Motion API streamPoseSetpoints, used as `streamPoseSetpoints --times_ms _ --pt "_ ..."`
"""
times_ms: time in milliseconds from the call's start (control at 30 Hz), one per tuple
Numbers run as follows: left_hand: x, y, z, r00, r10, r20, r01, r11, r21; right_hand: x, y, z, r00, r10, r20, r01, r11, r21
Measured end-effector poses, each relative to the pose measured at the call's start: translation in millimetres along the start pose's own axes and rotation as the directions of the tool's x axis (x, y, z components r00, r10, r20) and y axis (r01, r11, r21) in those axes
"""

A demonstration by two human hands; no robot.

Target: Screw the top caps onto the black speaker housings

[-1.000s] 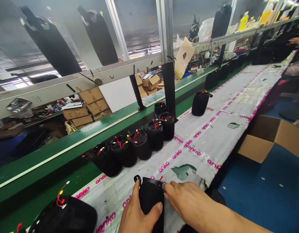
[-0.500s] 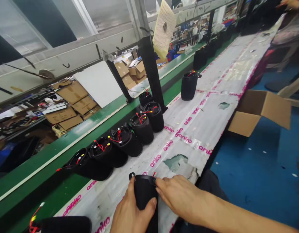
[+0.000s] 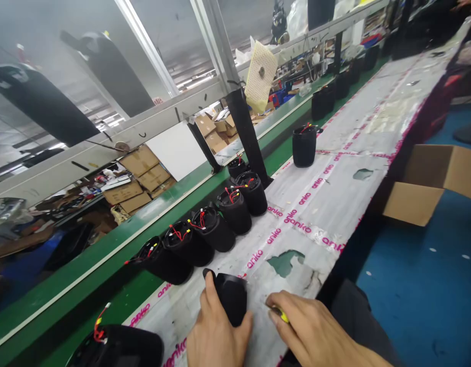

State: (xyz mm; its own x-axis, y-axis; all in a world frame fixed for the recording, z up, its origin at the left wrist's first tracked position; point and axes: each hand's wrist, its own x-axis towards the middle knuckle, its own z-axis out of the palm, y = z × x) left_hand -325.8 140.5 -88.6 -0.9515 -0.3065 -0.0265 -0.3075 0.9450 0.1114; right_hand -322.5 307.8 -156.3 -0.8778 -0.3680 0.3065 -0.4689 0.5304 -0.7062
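Observation:
My left hand [image 3: 220, 326] is wrapped round a black, fabric-covered speaker housing [image 3: 232, 298], thumb on its near side and index finger by the strap loop at its top. A bit of red wire [image 3: 243, 276] shows at its upper rim. To the right, apart from the housing, my right hand [image 3: 312, 326] is closed on a small yellow-and-dark tool [image 3: 280, 313]; its kind is mostly hidden by the fingers. Several similar housings [image 3: 187, 244] stand in a row beyond, open tops up, with red wires and small connectors. Another housing [image 3: 132, 346] is at the lower left.
The bench [image 3: 296, 239] is covered with white sheeting printed in pink and torn in places. A green conveyor [image 3: 116, 219] runs along its left side. One housing [image 3: 304, 148] stands farther up. An open cardboard box [image 3: 413, 201] is at the right. A post [image 3: 246, 132] rises beside the bench.
My right hand has moved away from the housing's top rim to the right, and yellow now shows between its fingers. My left hand still holds the housing. The camera view has shifted.

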Motion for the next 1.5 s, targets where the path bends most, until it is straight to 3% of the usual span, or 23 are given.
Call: streamPoseSetpoints --times_ms 100,233,367,467,567,667,733,867,967,1067,1167,1267,1367,1500 --pt "4 -9 -1.3 0.999 -0.033 0.003 0.033 0.995 -0.095 -5 5 -1 0.998 0.047 -0.03 -0.044 0.995 0.095" --pt "6 -26 -4.0 0.996 -0.063 0.062 0.08 0.935 -0.344 -1 6 -7 0.994 0.074 0.085 -0.087 0.984 0.155" --pt "5 -25 -5.9 0.995 -0.054 0.083 0.075 0.956 -0.282 7 1 -10 0.995 0.056 0.088 -0.067 0.99 0.127" --pt "4 -21 -3.8 0.997 0.032 0.071 -0.014 0.972 -0.235 13 -2 -13 0.999 0.021 0.048 -0.026 0.994 0.103" --pt "2 -27 -3.3 0.976 0.169 0.137 -0.112 0.93 -0.35 17 0 -17 1.0 0.017 -0.008 -0.016 0.992 0.125" --pt "2 -36 -8.5 0.918 0.291 0.269 -0.129 0.861 -0.492 19 2 -19 0.995 0.098 -0.018 -0.094 0.983 0.16" --pt "2 -38 -11.7 0.901 0.299 0.316 -0.106 0.856 -0.507 19 4 -16 0.984 0.179 -0.018 -0.172 0.963 0.207" --pt "2 -32 -6.9 0.923 0.18 0.341 -0.003 0.888 -0.46 19 6 -7 0.941 0.303 0.152 -0.339 0.841 0.421" --pt "-2 -25 0.0 0.927 0.189 0.323 -0.015 0.88 -0.474 21 5 -6 0.918 0.306 0.251 -0.394 0.776 0.493" --pt "-3 -22 2.5 0.947 0.19 0.259 -0.048 0.88 -0.472 23 3 -12 0.927 0.343 0.15 -0.374 0.832 0.41" --pt "-1 -23 2.8 0.976 0.126 0.176 -0.045 0.913 -0.405 20 -1 -21 0.925 0.374 -0.063 -0.34 0.891 0.302" --pt "1 -25 4.1 0.993 0.072 0.095 -0.029 0.92 -0.391 13 -8 -27 0.926 0.303 -0.225 -0.257 0.943 0.209" --pt "0 -22 3.7 0.998 0.035 0.051 -0.01 0.906 -0.424 10 -18 -27 0.955 0.135 -0.264 -0.107 0.987 0.116" --pt "-2 -17 -1.8 0.996 -0.034 0.081 0.065 0.906 -0.419 20 -29 -21 0.971 -0.037 -0.235 0.064 0.992 0.108"
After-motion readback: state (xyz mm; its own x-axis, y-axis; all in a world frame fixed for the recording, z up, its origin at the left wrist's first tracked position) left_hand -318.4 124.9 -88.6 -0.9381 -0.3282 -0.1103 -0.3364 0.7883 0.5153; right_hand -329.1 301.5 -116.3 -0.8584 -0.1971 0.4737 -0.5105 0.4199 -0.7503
